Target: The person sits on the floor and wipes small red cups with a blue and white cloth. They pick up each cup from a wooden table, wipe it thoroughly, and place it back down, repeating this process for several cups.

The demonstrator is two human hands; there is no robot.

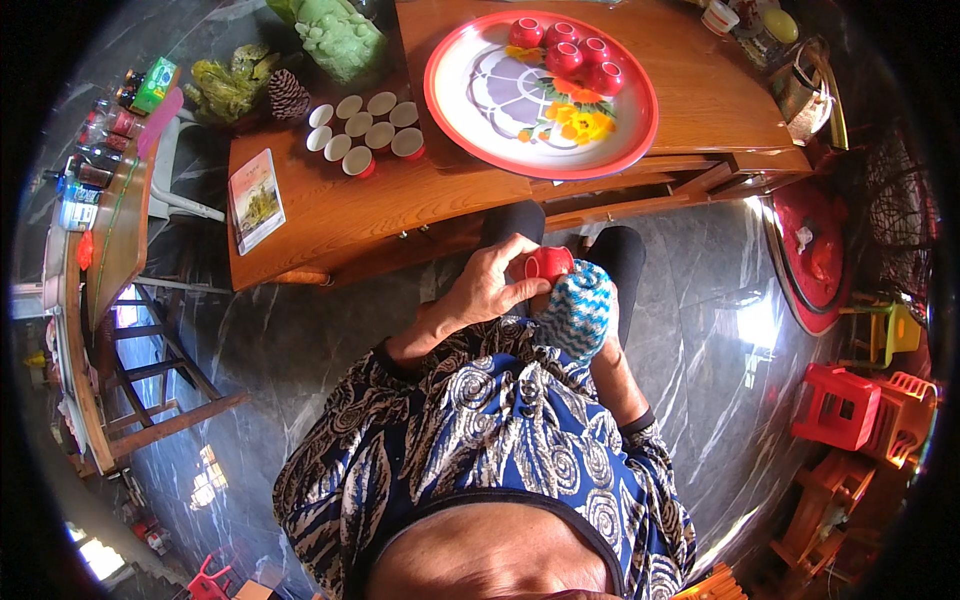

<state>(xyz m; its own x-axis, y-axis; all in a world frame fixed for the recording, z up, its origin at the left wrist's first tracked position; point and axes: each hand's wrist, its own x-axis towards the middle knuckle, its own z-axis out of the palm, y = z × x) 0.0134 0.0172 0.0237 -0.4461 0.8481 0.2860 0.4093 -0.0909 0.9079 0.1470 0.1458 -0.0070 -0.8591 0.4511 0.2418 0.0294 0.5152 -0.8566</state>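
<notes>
Between thumb and fingers my left hand (499,281) holds a small red cup (549,265), tilted so its base ring faces left. A blue, white and grey zigzag cloth (581,311) covers much of my right hand (611,322) and touches the cup's right side. Whether the cloth reaches inside the cup is hidden. Beyond my hands, a round red-rimmed tray (495,112) with a flower pattern lies on the wooden desk (337,217). Several red cups (564,58) stand upside down at its far right. Left of the tray, several red cups with white insides (358,160) stand upright.
A booklet (257,201) lies at the desk's left end. Behind the upright cups are a pine cone (289,94) and a green carving (341,37). The desk's front edge and an open drawer (615,201) are above my knees. A red plastic stool (835,407) stands at right.
</notes>
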